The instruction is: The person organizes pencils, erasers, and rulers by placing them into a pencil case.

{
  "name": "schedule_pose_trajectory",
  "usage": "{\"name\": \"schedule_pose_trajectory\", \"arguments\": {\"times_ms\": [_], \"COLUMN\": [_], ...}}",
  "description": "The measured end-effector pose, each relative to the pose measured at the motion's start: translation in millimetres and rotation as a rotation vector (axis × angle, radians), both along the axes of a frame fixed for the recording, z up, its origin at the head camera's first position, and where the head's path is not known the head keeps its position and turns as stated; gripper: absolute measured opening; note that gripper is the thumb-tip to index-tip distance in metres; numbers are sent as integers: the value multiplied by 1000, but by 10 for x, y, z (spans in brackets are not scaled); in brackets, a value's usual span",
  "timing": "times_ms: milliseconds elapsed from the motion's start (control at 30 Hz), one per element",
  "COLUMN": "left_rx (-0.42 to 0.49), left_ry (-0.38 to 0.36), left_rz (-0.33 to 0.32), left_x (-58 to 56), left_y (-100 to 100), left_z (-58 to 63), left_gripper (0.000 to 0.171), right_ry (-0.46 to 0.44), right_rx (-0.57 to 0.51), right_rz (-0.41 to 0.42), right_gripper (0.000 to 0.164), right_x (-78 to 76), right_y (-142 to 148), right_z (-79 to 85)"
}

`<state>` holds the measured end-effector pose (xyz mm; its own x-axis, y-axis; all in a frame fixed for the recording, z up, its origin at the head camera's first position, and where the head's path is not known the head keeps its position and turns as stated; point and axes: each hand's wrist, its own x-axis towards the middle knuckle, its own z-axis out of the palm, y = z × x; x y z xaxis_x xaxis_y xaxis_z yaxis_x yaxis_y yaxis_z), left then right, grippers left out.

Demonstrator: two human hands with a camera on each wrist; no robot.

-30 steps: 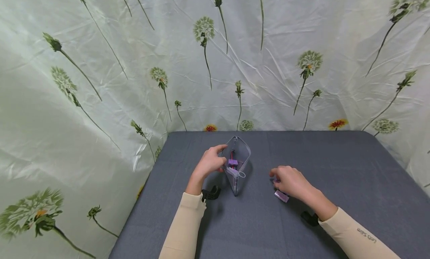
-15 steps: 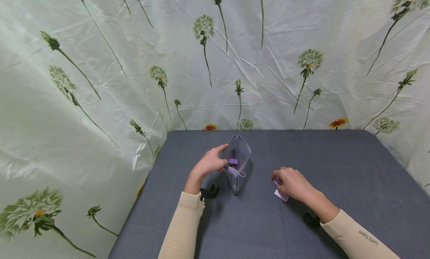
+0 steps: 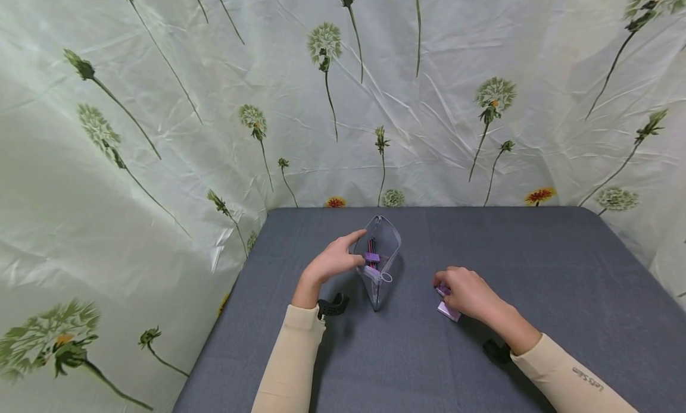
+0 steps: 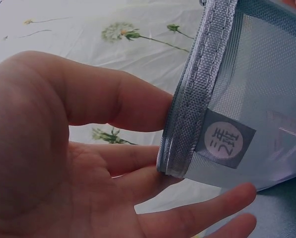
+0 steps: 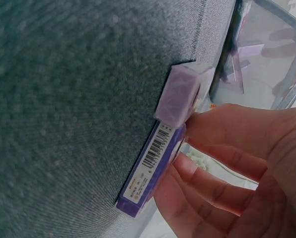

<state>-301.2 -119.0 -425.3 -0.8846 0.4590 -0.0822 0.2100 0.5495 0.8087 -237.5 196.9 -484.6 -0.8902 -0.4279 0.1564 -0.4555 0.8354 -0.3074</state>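
My left hand (image 3: 333, 260) grips the zipped rim of a pale grey mesh pencil pouch (image 3: 377, 294), which stands open at the top. In the left wrist view, the thumb (image 4: 123, 96) lies on the pouch's edge tape, beside a small round printed label (image 4: 224, 142). Dark and red pencils (image 3: 372, 246) and a purple item (image 3: 372, 257) show inside. Further right, my right hand (image 3: 465, 289) pinches a small lilac block in clear wrap (image 5: 179, 94). Against that block lies a flat purple box with a barcode label (image 5: 150, 168), close by the fingers.
A dark grey cloth covers the table (image 3: 514, 246). White curtains with printed dandelions (image 3: 418, 121) hang behind it and along the left. Black wrist straps show at the left wrist (image 3: 333, 304) and right wrist (image 3: 497, 352).
My right hand has moved slightly right and down and closed its fingers on the lilac block, which now shows more between them. The left hand keeps its hold on the pouch.
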Motion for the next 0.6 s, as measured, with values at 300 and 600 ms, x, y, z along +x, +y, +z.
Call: {"name": "schedule_pose_trajectory", "arguments": {"times_ms": [300,600], "left_rx": [90,122], "left_ry": [-120,-139], "left_rz": [-12,-12], "left_x": [1,-10], "left_y": [-24,-31], "left_z": [-3,-22], "left_gripper": [78,78], "right_ry": [6,20], "right_rx": [-16,-32], "right_rz": [21,25], "right_gripper": [23,25], "right_x": [-5,-19], "right_y": [-12,-66], "right_z": [-7,40]}}
